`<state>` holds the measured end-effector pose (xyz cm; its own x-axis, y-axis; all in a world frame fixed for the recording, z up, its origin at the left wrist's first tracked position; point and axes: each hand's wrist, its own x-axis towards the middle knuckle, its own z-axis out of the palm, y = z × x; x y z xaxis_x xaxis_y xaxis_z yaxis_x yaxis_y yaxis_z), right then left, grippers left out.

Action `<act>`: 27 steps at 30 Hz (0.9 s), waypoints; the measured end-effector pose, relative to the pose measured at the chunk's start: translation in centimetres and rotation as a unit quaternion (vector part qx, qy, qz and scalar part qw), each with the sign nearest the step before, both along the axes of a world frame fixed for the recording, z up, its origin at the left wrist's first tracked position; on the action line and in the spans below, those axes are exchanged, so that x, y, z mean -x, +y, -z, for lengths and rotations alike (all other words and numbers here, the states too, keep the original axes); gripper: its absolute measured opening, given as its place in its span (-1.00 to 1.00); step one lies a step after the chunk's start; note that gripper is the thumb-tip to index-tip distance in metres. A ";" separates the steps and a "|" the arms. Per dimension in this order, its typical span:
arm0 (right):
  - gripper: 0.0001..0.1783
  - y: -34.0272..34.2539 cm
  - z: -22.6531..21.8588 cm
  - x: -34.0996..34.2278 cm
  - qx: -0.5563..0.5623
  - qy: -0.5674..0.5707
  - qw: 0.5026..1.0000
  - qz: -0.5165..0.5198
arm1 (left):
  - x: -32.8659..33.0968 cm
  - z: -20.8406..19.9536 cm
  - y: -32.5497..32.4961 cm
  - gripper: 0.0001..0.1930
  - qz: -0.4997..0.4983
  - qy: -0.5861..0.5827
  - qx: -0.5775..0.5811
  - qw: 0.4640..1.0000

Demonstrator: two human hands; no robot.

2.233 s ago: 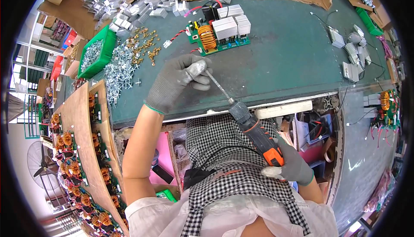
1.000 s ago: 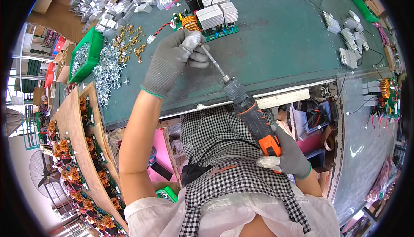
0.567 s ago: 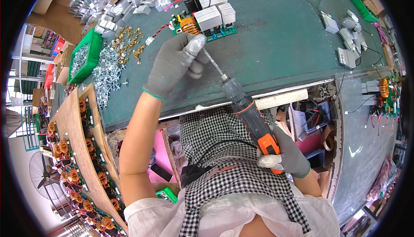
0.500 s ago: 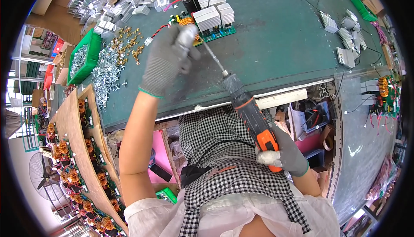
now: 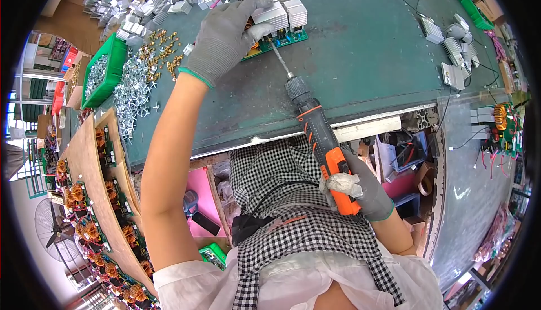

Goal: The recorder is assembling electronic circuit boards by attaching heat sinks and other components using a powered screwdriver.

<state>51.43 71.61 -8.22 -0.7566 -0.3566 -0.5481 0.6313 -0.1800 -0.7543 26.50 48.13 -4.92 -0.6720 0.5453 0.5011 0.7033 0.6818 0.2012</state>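
Left hand (image 5: 222, 38): fingers half-curled at heatsinks (image 5: 276, 16), hold unclear
Right hand (image 5: 366, 190): fingers wrapped round power driver (image 5: 316, 132)
Circuit board (image 5: 294, 38): on worktop (image 5: 366, 56), beyond driver
Bit (image 5: 280, 58): alignment stage, seemingly; wants steady aim next

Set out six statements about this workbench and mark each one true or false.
1. The right hand grips the driver. True.
2. The left hand is at the board. True.
3. Both hands are bare. False: they wear grey gloves.
4. The green bin stands left of the brass parts. True.
5. The brass parts lie inside the green bin. False: they lie on the bench.
6. The driver points away from the board. False: it points toward it.
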 end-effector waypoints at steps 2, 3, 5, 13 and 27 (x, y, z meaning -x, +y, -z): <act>-0.40 -0.2 0.5 -0.1 0.019 0.046 0.999 0.021 | 0.3 0.2 -0.1 -0.61 0.015 0.004 -0.013 1.000; -0.40 -0.3 0.3 -0.1 0.018 0.045 0.999 0.020 | 0.4 0.2 -0.2 -0.61 0.031 0.009 -0.026 0.999; -0.32 -0.8 -0.3 0.0 0.022 -0.017 0.999 0.035 | 0.6 0.4 -0.2 -0.62 0.032 -0.006 -0.036 0.999; -0.37 -1.6 1.3 -0.9 0.101 -0.065 0.991 0.055 | 0.2 -0.3 -0.2 -0.61 0.018 -0.018 -0.006 1.000; -0.42 -2.2 -0.8 -0.1 0.096 -0.059 0.991 0.066 | -0.3 -0.8 0.3 -0.69 0.073 -0.007 -0.067 0.995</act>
<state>51.52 69.36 -7.39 -0.7378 -0.3645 -0.5682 0.6750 -0.3999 -0.6201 26.77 48.38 -4.17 -0.5975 0.5673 0.5667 0.7898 0.5383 0.2940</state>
